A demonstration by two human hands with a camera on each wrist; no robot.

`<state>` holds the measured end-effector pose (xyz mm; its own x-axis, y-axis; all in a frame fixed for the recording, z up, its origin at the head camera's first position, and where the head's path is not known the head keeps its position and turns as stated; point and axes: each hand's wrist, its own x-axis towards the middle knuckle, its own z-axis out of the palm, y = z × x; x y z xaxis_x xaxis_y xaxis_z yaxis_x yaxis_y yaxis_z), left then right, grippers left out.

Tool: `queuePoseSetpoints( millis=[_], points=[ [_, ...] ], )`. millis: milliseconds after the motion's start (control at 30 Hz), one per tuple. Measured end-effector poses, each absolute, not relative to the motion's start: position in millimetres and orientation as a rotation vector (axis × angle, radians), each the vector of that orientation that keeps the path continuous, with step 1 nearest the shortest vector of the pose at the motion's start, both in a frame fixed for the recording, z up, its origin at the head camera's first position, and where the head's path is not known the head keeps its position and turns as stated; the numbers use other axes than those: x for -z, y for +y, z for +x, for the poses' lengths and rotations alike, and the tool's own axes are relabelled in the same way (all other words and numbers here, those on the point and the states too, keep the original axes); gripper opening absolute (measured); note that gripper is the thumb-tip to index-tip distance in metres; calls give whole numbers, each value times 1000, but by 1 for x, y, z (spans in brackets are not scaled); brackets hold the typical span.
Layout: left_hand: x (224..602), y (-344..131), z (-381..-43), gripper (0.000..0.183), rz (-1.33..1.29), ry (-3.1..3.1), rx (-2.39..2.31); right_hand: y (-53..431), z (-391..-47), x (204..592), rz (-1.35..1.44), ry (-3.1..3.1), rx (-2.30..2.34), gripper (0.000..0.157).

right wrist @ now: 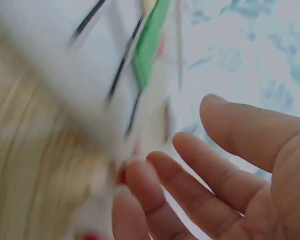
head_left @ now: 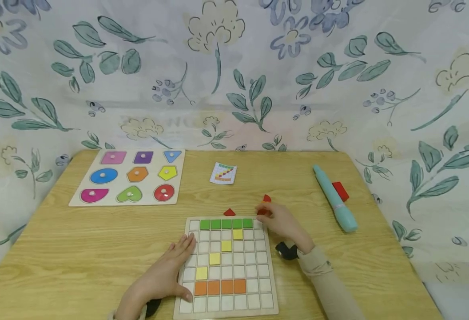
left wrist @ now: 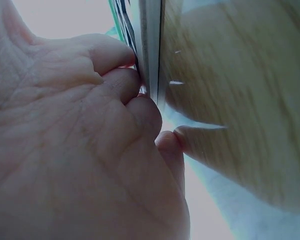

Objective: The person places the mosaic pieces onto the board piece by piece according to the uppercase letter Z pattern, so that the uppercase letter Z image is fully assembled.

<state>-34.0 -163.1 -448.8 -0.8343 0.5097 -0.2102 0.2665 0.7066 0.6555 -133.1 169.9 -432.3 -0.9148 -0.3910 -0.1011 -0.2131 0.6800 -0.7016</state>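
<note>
A square grid board (head_left: 250,258) lies in front of me with green tiles (head_left: 226,223) along its top row, yellow tiles (head_left: 215,258) in a diagonal and orange tiles (head_left: 220,287) low down. My left hand (head_left: 166,269) rests on the board's left edge, fingers stretched out and thumb at the lower left. At the top right corner is my right hand (head_left: 284,222), beside red pieces (head_left: 267,198) that it partly hides. In the right wrist view its thumb (right wrist: 240,130) stands apart from the loosely bent fingers, nothing pinched between them. A red triangle (head_left: 229,212) lies just above the board.
A small pattern card (head_left: 223,173) lies farther back. At the back left sits a shape puzzle board (head_left: 158,155) with knobbed pieces. A teal wand-like object (head_left: 334,198) and a red block (head_left: 340,191) lie at the right. Floral cloth (head_left: 218,106) hangs behind the table.
</note>
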Motion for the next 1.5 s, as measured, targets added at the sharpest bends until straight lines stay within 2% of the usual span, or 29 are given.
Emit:
queuePoseSetpoints(
  millis=[167,400,533,767,967,1300,1500],
  points=[
    [448,-164,-33,133,608,2559,-869,191,-138,435,-487,2666,1086,36],
    [447,-165,-33,133,615,2571,-859,200,-143,426,-270,2739,1041,29],
    [449,-165,-32,133,618,2566,-879,200,-147,432,-304,2737,998,31],
    [452,-164,-32,133,627,2565,-872,199,-144,432,-309,2784,953,25],
    [451,-163,-32,133,625,2560,-872,198,-144,440,-259,2833,855,31],
    [451,-163,-32,133,637,2574,-861,201,-142,439,-219,2809,981,17],
    [450,-164,-33,132,663,2602,-858,199,-134,426,-335,2669,1033,13]
  ],
)
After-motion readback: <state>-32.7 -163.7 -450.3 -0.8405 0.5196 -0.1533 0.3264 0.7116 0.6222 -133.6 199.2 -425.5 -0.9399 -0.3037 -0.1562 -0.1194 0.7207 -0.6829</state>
